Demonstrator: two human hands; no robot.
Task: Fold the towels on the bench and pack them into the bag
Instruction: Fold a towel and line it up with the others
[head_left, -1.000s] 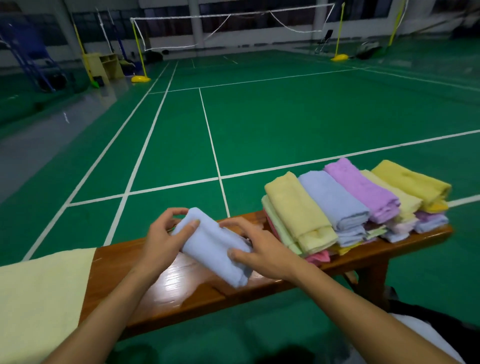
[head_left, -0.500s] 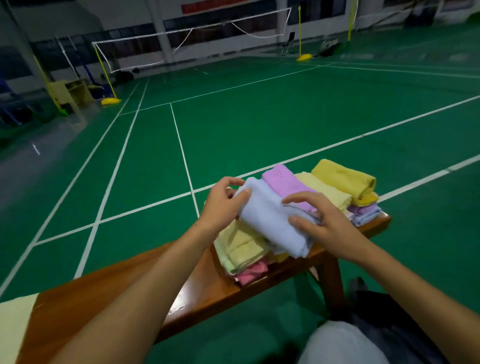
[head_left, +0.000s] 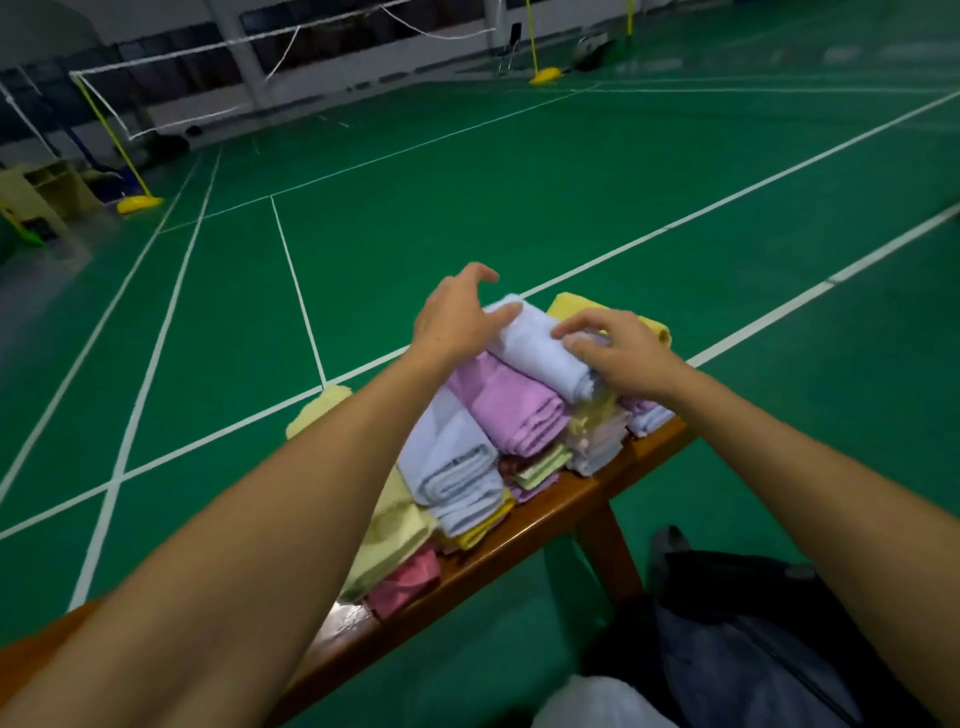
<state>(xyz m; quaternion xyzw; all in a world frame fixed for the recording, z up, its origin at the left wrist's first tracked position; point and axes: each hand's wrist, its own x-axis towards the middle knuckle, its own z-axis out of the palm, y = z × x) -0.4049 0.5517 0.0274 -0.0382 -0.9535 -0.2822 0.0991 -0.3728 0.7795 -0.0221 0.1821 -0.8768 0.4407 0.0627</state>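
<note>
Both hands on folded pale blue towel (head_left: 540, 345): left hand (head_left: 457, 317) grips far end, thumb laid across top, fingers curled behind; right hand (head_left: 621, 348) grips near end, fingers bent over roll. Towel lies atop stack, touching lilac towel (head_left: 511, 405). Stack sits at right end of bench (head_left: 550, 512). Dark bag (head_left: 748, 649) on green floor (head_left: 519, 197), below bench end.

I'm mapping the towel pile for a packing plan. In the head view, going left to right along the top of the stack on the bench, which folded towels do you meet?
Pale yellow towel → light blue towel → lilac towel → white-blue towel gripped by both hands → yellow towel.
</note>
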